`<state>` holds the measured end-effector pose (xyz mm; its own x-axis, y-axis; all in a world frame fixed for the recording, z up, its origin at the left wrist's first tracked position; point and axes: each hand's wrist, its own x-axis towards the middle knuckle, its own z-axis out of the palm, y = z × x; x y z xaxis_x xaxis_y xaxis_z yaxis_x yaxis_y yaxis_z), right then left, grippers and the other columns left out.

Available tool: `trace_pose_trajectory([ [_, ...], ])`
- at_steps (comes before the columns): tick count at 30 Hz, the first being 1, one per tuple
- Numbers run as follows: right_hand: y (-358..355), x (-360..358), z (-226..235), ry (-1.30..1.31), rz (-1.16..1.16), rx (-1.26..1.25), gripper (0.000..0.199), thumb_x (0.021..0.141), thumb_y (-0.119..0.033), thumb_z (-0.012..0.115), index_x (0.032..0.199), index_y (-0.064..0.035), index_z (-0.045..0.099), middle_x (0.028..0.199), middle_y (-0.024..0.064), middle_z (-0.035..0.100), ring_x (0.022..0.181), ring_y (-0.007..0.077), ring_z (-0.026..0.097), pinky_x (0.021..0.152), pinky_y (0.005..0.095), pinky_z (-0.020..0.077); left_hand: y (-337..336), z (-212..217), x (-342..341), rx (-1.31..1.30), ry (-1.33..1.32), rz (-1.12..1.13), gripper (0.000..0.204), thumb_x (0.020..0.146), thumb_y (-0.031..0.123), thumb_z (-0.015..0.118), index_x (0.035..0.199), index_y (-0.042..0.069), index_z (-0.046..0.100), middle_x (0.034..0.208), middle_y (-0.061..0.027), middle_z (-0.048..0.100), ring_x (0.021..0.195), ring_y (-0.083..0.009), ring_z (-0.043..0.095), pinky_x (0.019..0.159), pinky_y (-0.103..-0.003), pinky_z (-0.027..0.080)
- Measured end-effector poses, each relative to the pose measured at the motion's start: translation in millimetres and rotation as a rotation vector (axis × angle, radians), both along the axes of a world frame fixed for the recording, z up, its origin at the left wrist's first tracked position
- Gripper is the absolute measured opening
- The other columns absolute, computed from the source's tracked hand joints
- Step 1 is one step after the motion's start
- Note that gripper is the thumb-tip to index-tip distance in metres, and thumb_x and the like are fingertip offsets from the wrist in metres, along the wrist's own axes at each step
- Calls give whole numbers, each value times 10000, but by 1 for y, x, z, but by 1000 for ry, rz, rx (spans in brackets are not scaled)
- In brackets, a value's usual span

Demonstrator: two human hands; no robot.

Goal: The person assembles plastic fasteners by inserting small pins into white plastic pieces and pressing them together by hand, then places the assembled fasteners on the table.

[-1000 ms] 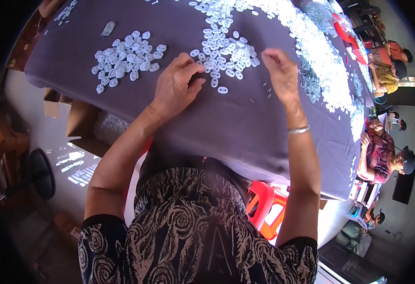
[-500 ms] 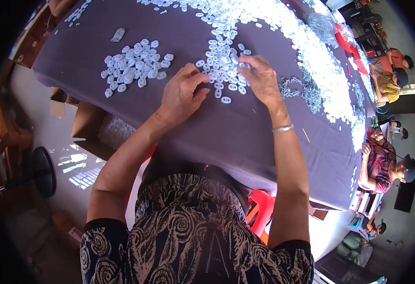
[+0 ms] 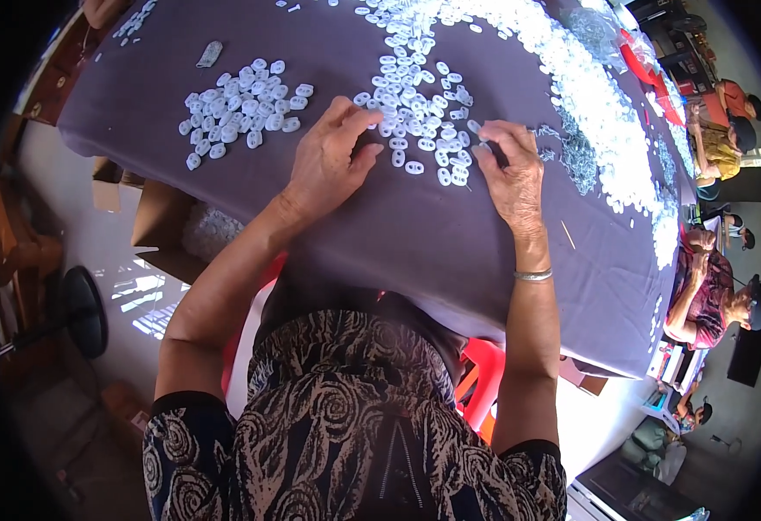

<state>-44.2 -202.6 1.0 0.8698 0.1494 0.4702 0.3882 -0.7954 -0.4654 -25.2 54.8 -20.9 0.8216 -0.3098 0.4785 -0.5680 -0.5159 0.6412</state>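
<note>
Small white oval plastic pieces with two holes point(image 3: 415, 104) lie loosely spread in front of me, in a band reaching up to the larger heap. My left hand point(image 3: 328, 152) is at their left edge, thumb and fingers apart, the index fingertip touching or just over a piece. To their right is my right hand point(image 3: 512, 169), fingers bent, with a gap between thumb and forefinger. A whitish piece shows by its forefinger tip; I cannot tell if it is touched. Left of my left hand sits a separate pile of similar white pieces point(image 3: 246, 108).
A long white heap point(image 3: 584, 104) runs along the table's point(image 3: 380, 243) far right side, beside grey metal screws or similar hardware point(image 3: 578, 165). A thin stick point(image 3: 568, 234) lies nearer. Below left stands a cardboard box point(image 3: 161, 217) with white pieces. Other people sit at right.
My right hand has moved right, away from the middle of the pieces, which now spread further right. My left hand stays near the left edge.
</note>
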Motion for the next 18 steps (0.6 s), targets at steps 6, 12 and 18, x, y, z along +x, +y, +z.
trace_pose_trajectory([
  [6,14,-1,-3,-47,83,-34,208,715,-22,705,910,-85,671,933,48,609,823,230,545,765,333,444,-15,10,-7,-51,-93,-273,280,689,37,713,955,86,638,955,-51,523,858,-215,553,734,-331,465],
  [12,4,1,-6,-14,-2,42,126,754,-12,681,866,-69,669,850,40,621,779,202,549,704,313,453,-21,3,4,152,-188,-237,227,695,68,704,912,109,651,936,-39,524,915,-218,525,778,-362,438],
  [18,9,19,6,10,0,2,109,772,-24,676,873,-64,671,808,38,632,749,194,566,672,298,464,-12,4,13,87,-158,-65,283,689,32,703,959,89,643,937,-52,537,894,-242,542,759,-354,474],
])
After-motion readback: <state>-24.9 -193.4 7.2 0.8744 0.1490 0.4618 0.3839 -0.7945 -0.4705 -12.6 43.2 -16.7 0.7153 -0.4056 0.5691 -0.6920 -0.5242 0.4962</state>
